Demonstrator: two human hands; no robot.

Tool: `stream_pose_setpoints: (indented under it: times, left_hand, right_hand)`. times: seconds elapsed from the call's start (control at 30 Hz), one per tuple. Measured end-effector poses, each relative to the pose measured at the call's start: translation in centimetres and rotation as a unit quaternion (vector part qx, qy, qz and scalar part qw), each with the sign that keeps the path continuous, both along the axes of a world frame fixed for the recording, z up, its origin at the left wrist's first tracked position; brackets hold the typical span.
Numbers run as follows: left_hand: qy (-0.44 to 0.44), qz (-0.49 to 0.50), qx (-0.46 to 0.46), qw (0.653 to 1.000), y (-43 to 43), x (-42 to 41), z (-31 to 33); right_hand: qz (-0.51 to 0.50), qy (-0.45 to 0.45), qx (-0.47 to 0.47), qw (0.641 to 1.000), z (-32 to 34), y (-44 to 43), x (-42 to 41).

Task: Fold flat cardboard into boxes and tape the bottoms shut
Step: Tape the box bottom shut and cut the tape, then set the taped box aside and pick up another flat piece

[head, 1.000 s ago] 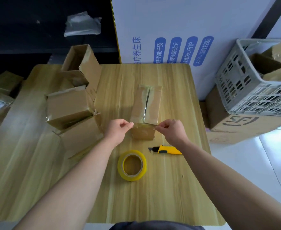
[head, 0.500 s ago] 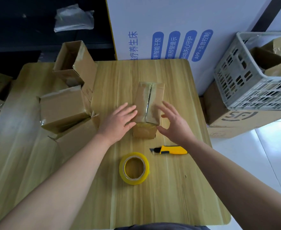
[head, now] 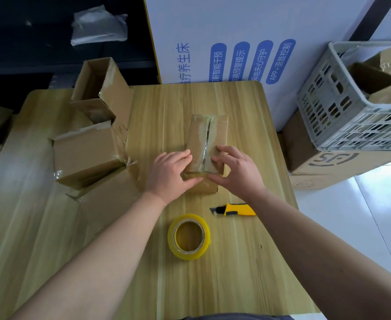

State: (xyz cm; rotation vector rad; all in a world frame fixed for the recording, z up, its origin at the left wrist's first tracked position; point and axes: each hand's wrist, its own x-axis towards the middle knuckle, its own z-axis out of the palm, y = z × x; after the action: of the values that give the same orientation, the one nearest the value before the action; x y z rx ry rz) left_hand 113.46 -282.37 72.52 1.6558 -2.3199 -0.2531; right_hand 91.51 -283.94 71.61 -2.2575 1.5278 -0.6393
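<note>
A small cardboard box (head: 219,132) stands bottom-up in the middle of the wooden table (head: 236,273). Clear tape runs along its centre seam and over its near edge. My left hand (head: 170,173) lies on the box's near left corner, fingers flat on top and thumb along the front edge. My right hand (head: 236,172) covers the near right corner the same way, fingertips close to the seam. A yellow roll of tape (head: 189,236) lies flat on the table in front of the box. A yellow utility knife (head: 236,210) lies to its right, below my right wrist.
Three folded cardboard boxes (head: 86,155) are stacked at the table's left, one open box (head: 102,88) at the back. A grey plastic crate (head: 351,107) with boxes sits on a large carton (head: 316,167) to the right. A white printed board (head: 236,38) stands behind the table.
One second ago both hands pinched the tape at the box's near edge. They then opened beside the box and now lie on its near corners.
</note>
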Motion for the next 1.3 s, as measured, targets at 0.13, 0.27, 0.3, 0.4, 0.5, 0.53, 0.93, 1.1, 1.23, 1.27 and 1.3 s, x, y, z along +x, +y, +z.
stream_pose_setpoints:
  times: [0.13,0.27,0.3,0.4,0.5,0.53,0.93,1.1,1.23,1.27,1.3]
  left_hand:
    - [0.031,-0.015,-0.021,0.999,-0.3,0.4,-0.8]
    - [0.059,-0.055,-0.028,0.996,-0.7,1.7,-1.0]
    - [0.063,-0.062,-0.024,0.996,-0.8,2.0,-1.1]
    - [0.064,-0.075,-0.011,0.995,-1.0,2.6,-1.2]
    - [0.052,-0.069,-0.003,0.996,-0.6,2.4,-1.3]
    - [0.043,-0.069,-0.003,0.997,-0.4,2.3,-1.2]
    - [-0.051,0.101,0.054,0.992,-3.8,0.0,3.0]
    - [-0.252,0.090,0.048,0.962,-6.8,-1.3,3.9]
    - [-0.227,0.099,0.093,0.964,-8.5,-2.9,3.5]
    - [-0.207,0.107,0.110,0.966,-8.7,-3.2,3.3]
    - [-0.181,0.117,0.123,0.969,-8.9,-3.5,3.0]
  right_hand:
    - [0.012,-0.013,-0.014,1.000,-0.9,0.1,-0.1]
    - [0.047,-0.030,0.000,0.998,-1.2,-0.1,-1.3]
    - [0.057,-0.036,0.008,0.998,-1.3,-0.1,-1.5]
    - [0.070,-0.047,0.026,0.996,-1.5,-0.3,-1.8]
    - [0.066,-0.043,0.034,0.996,-1.3,-0.2,-1.6]
    - [0.068,-0.036,0.038,0.996,-1.1,-0.2,-1.6]
    - [-0.043,0.014,0.108,0.993,3.3,-3.5,-1.8]
    - [-0.075,0.162,0.167,0.970,4.1,-6.4,-1.6]
    - [-0.090,0.126,0.210,0.965,4.1,-8.3,-0.7]
    - [-0.088,0.116,0.221,0.964,3.9,-8.9,-0.4]
    - [-0.085,0.108,0.234,0.962,3.7,-9.3,-0.2]
